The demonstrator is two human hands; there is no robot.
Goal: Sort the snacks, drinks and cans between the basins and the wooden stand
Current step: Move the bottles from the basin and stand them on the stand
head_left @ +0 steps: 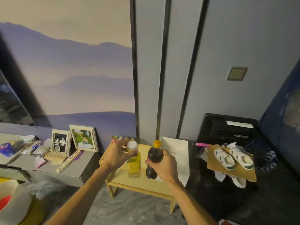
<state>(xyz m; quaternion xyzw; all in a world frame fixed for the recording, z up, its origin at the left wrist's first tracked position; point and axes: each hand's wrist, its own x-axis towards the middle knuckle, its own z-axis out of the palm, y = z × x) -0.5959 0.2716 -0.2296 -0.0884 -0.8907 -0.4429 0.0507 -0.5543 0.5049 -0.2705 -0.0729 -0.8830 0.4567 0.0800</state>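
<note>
A low wooden stand (142, 184) sits in the middle, against the wall. My left hand (116, 155) grips the neck of a yellow drink bottle (134, 166) with a white cap, upright on the stand. My right hand (162, 166) holds a dark cola bottle (153, 155) with a yellow cap, upright just right of the yellow one. Several small bottles (119, 138) stand at the stand's back edge, partly hidden by my left hand. A white basin (11, 207) with something red inside shows at the bottom left.
A grey low cabinet (68, 168) on the left carries two photo frames (83, 138), a wooden rack and small clutter. A white box (177, 153) stands right of the stand. Further right, white shoes (233, 157) lie on cardboard over a black crate.
</note>
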